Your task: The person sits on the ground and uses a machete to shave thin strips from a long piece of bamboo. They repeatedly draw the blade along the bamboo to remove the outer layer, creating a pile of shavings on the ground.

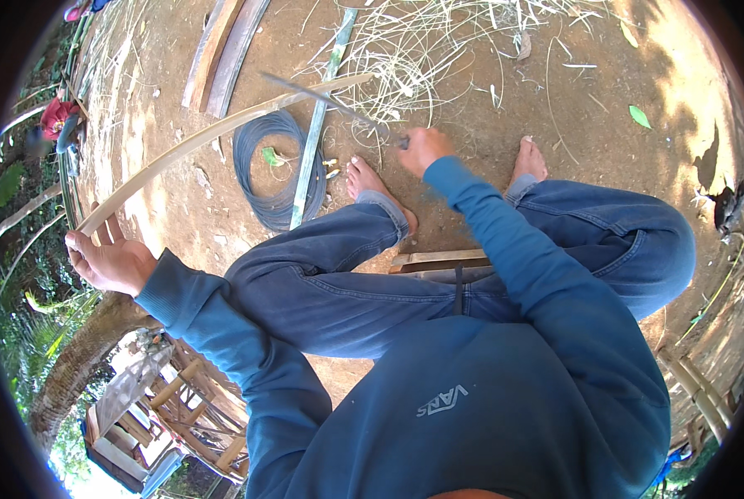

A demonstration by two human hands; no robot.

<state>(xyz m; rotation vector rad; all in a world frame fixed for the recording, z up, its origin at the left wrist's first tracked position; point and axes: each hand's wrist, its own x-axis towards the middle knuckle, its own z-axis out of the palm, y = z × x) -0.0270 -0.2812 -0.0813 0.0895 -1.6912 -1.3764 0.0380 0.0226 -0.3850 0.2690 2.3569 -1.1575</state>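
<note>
A long pale strip of split bamboo or wood [193,143] slants from the left side up to the middle. My left hand [112,259] has its near end between the fingers, palm turned up. A knife with a long, thin dark blade [330,101] is in my right hand [428,150], its fingers closed round the handle, which is mostly hidden. The blade points to the upper left and crosses the strip near its far end; whether they touch I cannot tell. Thin pale shavings [397,62] lie heaped on the ground beyond my right hand.
A coil of dark wire or tubing [243,170] lies on the dirt by my bare left foot [365,177]. A greenish flat slat [312,154] lies across the coil. Brown boards [222,54] rest farther off. Bamboo poles [696,391] are at the right, a tree trunk [76,362] at the left.
</note>
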